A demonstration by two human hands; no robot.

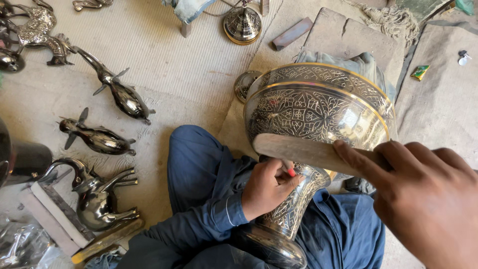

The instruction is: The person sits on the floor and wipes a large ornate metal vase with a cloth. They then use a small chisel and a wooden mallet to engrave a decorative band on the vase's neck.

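Nearest the camera, the right hand (428, 199) is wrapped around the end of a flat wooden stick (303, 151), its grip pressed together on the handle while the stick's far end lies against the bowl of a big engraved metal vase (313, 112). Lower down, the left hand (266, 187) is pinched around a small tool with a red tip (291, 172), its point held at the vase's narrow neck. That vase rests tilted across the person's lap, bowl up and away, foot (279, 246) down between the blue trouser legs (199, 164).

It looks heavy and rigid, polished enough to slide in the fingers, and the fine engraving would likely scratch or dent if knocked. My guess is the slim neck just above the foot is the safest place to hold it, with the lap taking the weight.

On the floor to the left lie dark shiny metal bird figures (122, 94) and an elephant figure (97, 197). Farther off stands a small brass bell-shaped piece (242, 25).
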